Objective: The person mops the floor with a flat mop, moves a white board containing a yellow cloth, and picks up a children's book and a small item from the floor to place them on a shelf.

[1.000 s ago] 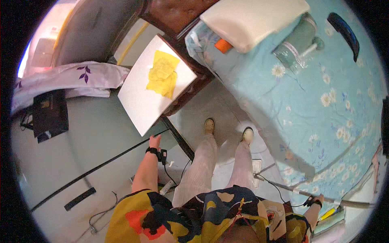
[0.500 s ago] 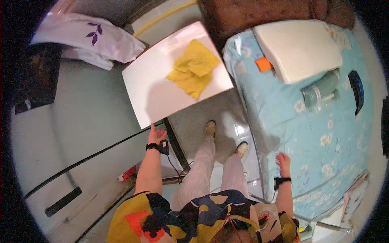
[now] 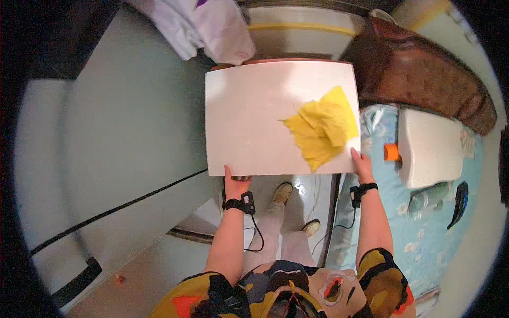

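A white rectangular board (image 3: 254, 116) with a reddish far edge stretches out in front of me. On its right half lies a crumpled yellow cloth (image 3: 321, 127). My left hand (image 3: 236, 185) grips the near edge by the left corner, thumb on top and fingers curled underneath. At the near right corner my right hand (image 3: 362, 163) holds the board the same way, its thumb close to the cloth. The undersides of the fingers and whatever supports the board are hidden beneath it.
Right of me is a bed with a blue floral sheet (image 3: 382, 233), bearing a cream pillow (image 3: 430, 148), an orange object (image 3: 391, 152) and a dark curved object (image 3: 459, 205). A brown leather seat (image 3: 424, 74) stands beyond. White fabric (image 3: 225, 32) hangs at the far left.
My right hand has come from beside the bed onto the board's near right corner. The board now lies squarer before me, and the view has turned; my left hand stays at the left corner.
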Available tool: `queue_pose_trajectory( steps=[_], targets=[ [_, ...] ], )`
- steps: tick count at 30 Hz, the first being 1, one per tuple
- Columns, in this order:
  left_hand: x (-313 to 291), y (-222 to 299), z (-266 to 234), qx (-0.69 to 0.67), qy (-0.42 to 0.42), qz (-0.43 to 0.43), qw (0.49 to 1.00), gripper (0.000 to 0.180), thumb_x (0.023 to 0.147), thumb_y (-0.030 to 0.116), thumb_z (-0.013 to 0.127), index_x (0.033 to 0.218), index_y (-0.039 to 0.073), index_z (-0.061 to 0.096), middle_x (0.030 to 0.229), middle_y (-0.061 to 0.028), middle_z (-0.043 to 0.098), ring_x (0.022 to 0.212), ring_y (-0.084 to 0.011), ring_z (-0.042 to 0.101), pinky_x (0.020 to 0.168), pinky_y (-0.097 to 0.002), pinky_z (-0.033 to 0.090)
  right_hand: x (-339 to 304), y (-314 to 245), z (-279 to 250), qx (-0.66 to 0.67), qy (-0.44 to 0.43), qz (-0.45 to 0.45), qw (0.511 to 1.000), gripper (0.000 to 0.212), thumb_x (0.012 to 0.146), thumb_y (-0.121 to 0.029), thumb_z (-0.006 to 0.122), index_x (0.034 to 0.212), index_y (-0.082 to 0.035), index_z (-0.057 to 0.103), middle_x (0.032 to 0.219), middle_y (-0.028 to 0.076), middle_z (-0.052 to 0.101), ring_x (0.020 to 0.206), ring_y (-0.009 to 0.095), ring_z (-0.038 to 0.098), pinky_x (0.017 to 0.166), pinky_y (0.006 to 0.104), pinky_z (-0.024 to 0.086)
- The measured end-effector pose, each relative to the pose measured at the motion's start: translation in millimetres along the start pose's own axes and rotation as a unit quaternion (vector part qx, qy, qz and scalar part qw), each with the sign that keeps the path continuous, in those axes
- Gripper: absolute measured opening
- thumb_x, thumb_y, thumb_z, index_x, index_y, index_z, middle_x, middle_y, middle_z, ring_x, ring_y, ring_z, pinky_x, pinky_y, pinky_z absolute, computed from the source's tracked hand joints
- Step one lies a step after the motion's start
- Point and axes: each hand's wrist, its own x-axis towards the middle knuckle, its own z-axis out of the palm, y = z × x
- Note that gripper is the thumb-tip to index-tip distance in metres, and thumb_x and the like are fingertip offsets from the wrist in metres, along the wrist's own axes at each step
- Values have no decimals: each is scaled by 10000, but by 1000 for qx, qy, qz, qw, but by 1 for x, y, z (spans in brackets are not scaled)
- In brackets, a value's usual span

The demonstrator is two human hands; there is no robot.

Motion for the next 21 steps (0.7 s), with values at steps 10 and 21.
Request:
queue_pose_trajectory(
  steps=[10,21],
  targets=[
    [32,108,-21,410,-5,97,907,408,810,294,583,1131,57,499,1046,-44,549,941,-165,505,803,-331,396,16,5,-6,-40,60,-23,997,564,751,-408,628,1078,39,523,961,94,586,802,163,545,716,285,431],
    [-7,123,37,596,5,57,801,608,761,410,615,1110,-69,482,1056,-131,561,904,-210,552,805,-300,423,-3,-15,3,39,-48,-31,998,388,807,-316,592,1003,16,551,874,43,598,724,131,555,647,266,438]
  ],
)
